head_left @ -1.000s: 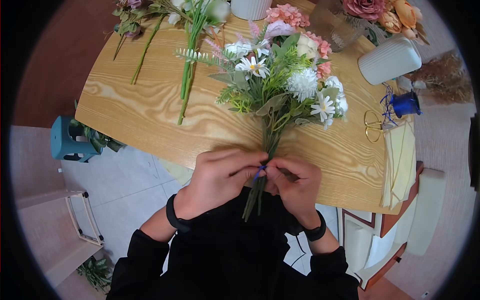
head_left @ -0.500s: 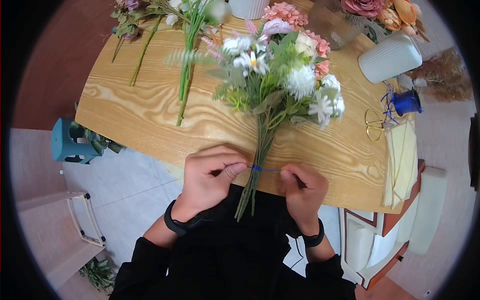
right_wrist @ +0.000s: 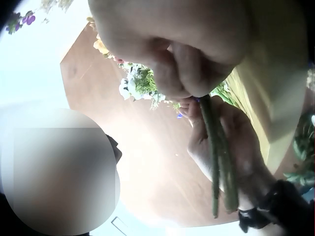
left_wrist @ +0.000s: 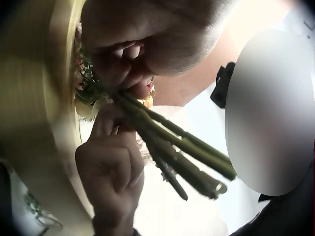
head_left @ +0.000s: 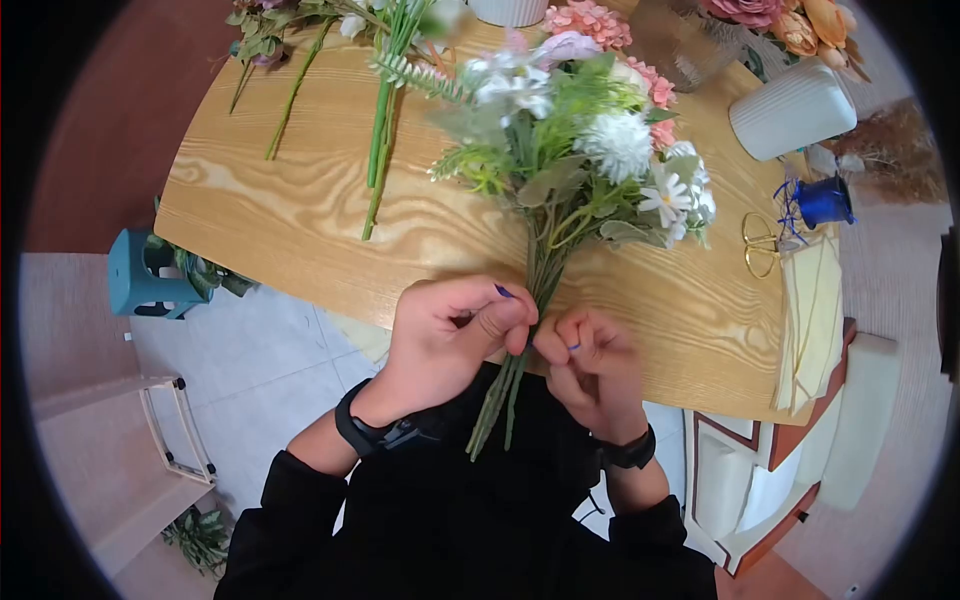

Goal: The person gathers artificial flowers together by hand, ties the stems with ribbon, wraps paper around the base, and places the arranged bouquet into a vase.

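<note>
A bouquet [head_left: 615, 148] of white daisies, white and pink blooms and greenery leans over the table, its bare stems [head_left: 492, 405] gathered and pointing towards the person. At the stems, the left hand [head_left: 450, 330] pinches one end of a thin blue wire [head_left: 503, 291], its fingers against the bundle. On the other side the right hand [head_left: 598, 365], slightly blurred, pinches the other end between curled fingers. The wrapped part of the wire is hidden behind the fingers. In the left wrist view the cut stem ends [left_wrist: 209, 189] stick out below both hands.
Loose flower stems [head_left: 378, 160] lie at the back left of the wooden table [head_left: 300, 230]. To the right are a white ribbed vase [head_left: 792, 115], a blue spool [head_left: 824, 202], gold-handled scissors [head_left: 760, 248] and cream wrapping sheets [head_left: 810, 320]. A glass vase [head_left: 680, 45] stands behind the bouquet.
Half a second ago the hands stretched the wire apart on both sides of the stems; now they have come back close to the bundle. The bouquet has shifted slightly right.
</note>
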`<state>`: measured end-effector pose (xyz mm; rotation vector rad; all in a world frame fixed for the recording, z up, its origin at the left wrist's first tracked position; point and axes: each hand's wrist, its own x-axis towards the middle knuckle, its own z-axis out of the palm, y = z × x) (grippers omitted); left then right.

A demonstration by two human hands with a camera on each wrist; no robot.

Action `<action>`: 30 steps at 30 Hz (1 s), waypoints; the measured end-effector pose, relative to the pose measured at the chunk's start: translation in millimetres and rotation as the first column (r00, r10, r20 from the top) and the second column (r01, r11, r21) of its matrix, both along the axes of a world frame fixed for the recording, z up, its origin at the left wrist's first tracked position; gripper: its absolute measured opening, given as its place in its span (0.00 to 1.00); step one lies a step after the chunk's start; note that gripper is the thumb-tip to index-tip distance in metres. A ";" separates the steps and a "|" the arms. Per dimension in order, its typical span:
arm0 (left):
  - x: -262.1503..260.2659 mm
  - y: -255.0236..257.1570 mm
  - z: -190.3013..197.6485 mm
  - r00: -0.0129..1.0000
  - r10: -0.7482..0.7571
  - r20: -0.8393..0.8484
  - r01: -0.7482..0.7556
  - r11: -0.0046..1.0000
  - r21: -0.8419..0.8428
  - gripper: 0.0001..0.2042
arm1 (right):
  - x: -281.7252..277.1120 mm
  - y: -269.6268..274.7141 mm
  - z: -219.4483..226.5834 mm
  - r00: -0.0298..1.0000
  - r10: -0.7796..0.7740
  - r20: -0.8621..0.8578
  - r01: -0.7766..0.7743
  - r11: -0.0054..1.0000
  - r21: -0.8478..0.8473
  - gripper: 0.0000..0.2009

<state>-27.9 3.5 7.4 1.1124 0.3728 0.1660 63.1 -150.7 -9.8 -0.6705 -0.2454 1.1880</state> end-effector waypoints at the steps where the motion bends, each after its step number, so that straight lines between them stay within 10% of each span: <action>1: 3.1 -4.0 -1.8 0.991 0.059 0.119 -0.097 0.933 0.345 0.04 | -0.7 2.3 -0.5 0.996 -0.033 -0.080 0.031 0.999 -0.029 0.10; 2: 5.9 -5.8 -3.9 0.966 0.067 0.250 -0.215 0.744 0.633 0.03 | -0.7 4.1 -0.5 0.985 -0.072 -0.156 0.063 0.996 -0.060 0.10; 5: 12.6 -1.7 -14.2 0.912 0.027 0.410 -0.343 0.598 0.725 0.08 | -0.8 7.2 2.8 0.991 -0.133 -0.005 0.131 0.982 -0.135 0.10; 15: 8.3 3.7 -25.8 0.923 0.001 0.386 -0.340 0.474 0.812 0.13 | -4.6 10.8 2.1 0.969 -0.235 0.074 0.246 0.943 -0.226 0.10; 18: 6.9 6.7 -27.0 0.932 -0.023 0.362 -0.308 0.479 0.822 0.09 | -5.6 12.0 4.0 0.962 -0.265 0.059 0.272 0.932 -0.239 0.10; 23: 2.4 4.9 -16.1 0.986 0.163 -0.013 -0.144 0.902 0.407 0.07 | -15.7 20.0 -3.6 0.905 -0.248 0.346 0.338 0.912 -0.231 0.10; 30: -17.2 7.0 -14.2 0.981 0.182 -0.073 -0.137 0.900 0.415 0.13 | -9.8 21.5 -3.9 0.906 -0.240 0.348 0.301 0.945 -0.131 0.12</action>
